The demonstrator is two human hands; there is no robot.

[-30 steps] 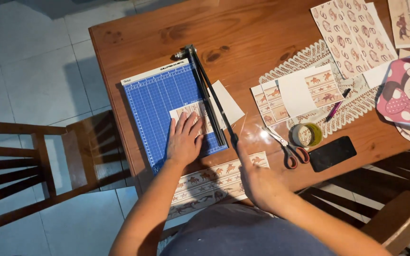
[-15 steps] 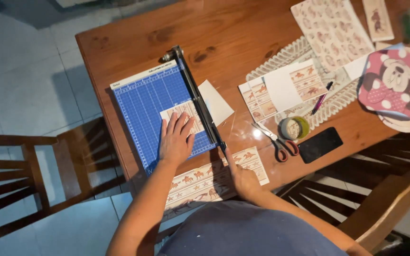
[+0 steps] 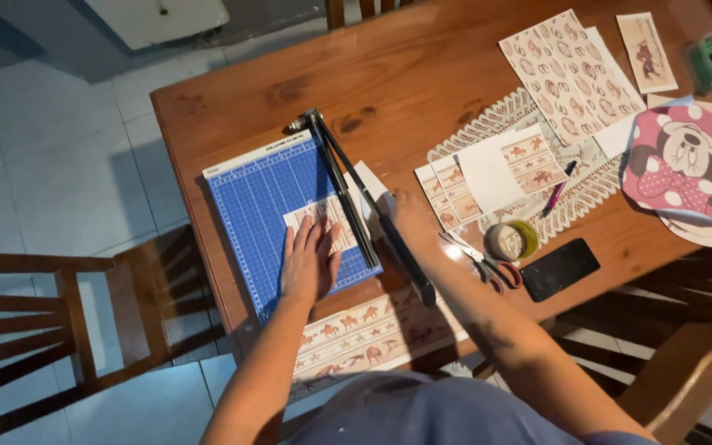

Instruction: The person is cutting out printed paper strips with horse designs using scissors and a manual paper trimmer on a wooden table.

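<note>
The left hand point(image 3: 310, 262) lies flat and open, pinning a printed sheet point(image 3: 323, 216) to the blue paper cutter point(image 3: 265, 206). The right hand point(image 3: 412, 216) rests by the blade arm point(image 3: 372, 216); its grip is unclear. Cutting looks underway, calling for steady paper.

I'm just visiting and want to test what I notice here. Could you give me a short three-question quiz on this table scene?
1. True or false: the left hand lies flat on the paper on the blue cutter board.
2. What is the right hand nearest to? A) the scissors B) the cutter arm C) the phone
3. Fill in: the tape roll lies between the scissors and the ____ pen.

Key
1. True.
2. B; the hand is at the arm, though whether it grips it cannot be told.
3. Pink.
</note>
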